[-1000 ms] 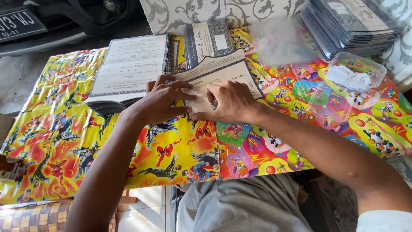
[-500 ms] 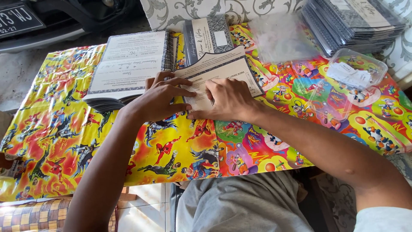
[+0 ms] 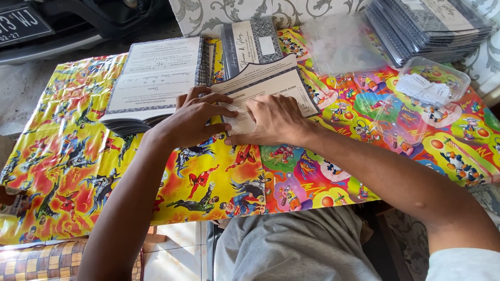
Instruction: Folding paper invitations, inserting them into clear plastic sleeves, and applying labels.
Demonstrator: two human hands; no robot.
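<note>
Bright yellow and red cartoon cloth [image 3: 67, 171] covers the table at the far left, and I see a dark bumper [image 3: 52, 26] beyond its top edge. Moving right, there's a thick stack [image 3: 156, 83] of pale printed sheets with patterned grey borders, lying flat on the cloth. The left hand [image 3: 195, 119] sits just in front of that stack, palm down, fingers [image 3: 221, 111] stretched out and only slightly curled, tips pressing onto the card [image 3: 271, 91]. It grips nothing, just pins the paper down. The card lies flat at the table's middle, tilted a little, its near corner under both hands, its far edge touching a grey folded piece [image 3: 250, 44] that lies behind it. The right hand [image 3: 273, 122] comes next, flat too, fingers together and spread over the card's lower right part, thumb tucked toward the left hand. Nothing held here either; it's pressing. The two hands nearly touch over the card. Further right, a clear plastic sleeve [image 3: 344, 44] lies on the cloth, and beyond it a clear tub [image 3: 435, 86] with small white slips inside. Top right, a tall pile [image 3: 432, 26] of grey wrapped cards sits at the table's corner, well apart from the hands. Below the table edge I see grey shorts [image 3: 291, 250].
</note>
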